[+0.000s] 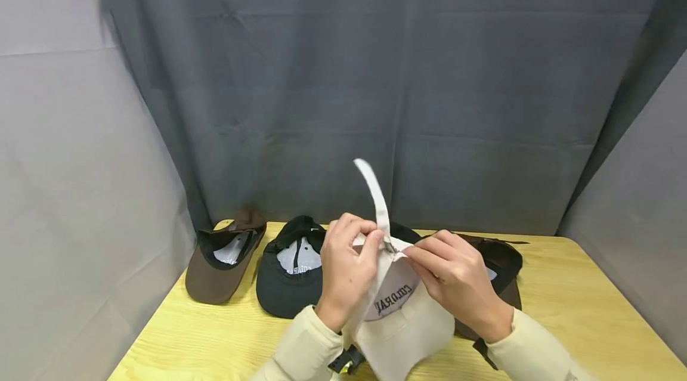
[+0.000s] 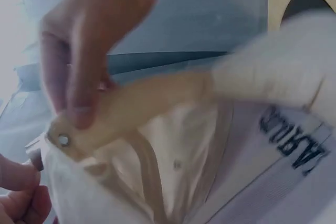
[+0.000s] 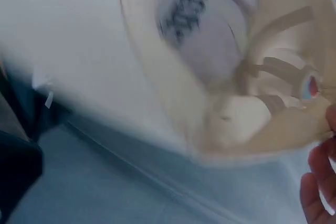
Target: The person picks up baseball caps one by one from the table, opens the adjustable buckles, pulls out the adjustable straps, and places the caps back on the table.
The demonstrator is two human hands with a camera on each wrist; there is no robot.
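Observation:
A cream baseball cap [image 1: 415, 336] hangs between my hands, its inside facing me with dark lettering on the lining. Its narrow back strap [image 1: 379, 202] sticks up above the hands, free end leaning left. The left hand [image 1: 346, 270] pinches the strap and band edge between thumb and fingers, just left of a small metal buckle [image 1: 396, 248]. On the buckle's other side, the right hand [image 1: 458, 279] pinches the cap's back edge with thumb and forefinger. Seams and the inner band of the cap [image 3: 157, 93] show in the right wrist view; the buckle's details are hidden.
On the yellow wooden table [image 1: 214, 342] behind the held cap lie a brown cap [image 1: 214, 279] and a black cap [image 1: 287, 294] at left. Another dark cap [image 1: 507, 259] lies at right, partly behind the right hand. A grey curtain [image 1: 343, 101] closes off the back.

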